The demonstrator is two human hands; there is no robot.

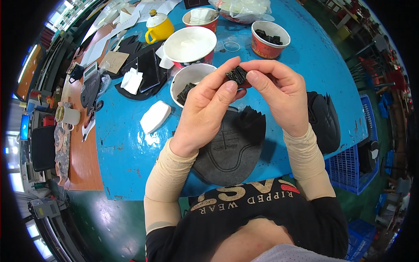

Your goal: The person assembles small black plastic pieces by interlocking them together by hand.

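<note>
Between the thumbs and forefingers of both hands, above the blue table, is a small stack of black ridged pieces (236, 75). My left hand (203, 109) pinches its left side, and my right hand (281, 89) pinches the right. Below them lies a pile of dark grey shoe uppers (228, 153) with stitched lines, its upper right edge fanned out in black layers. Partly behind my left hand stands a paper bowl (175, 83) with black pieces inside. A white block-like object (156, 117) lies to the left of that hand.
A red paper bowl (266, 51) holds black pieces at the far right. A white-lined bowl (190, 46) and yellow lidded mug (159, 29) stand at the back. Black shoe parts (324, 122) lie on the right, near a blue crate (349, 168). The blue table (124, 161) spans underneath.
</note>
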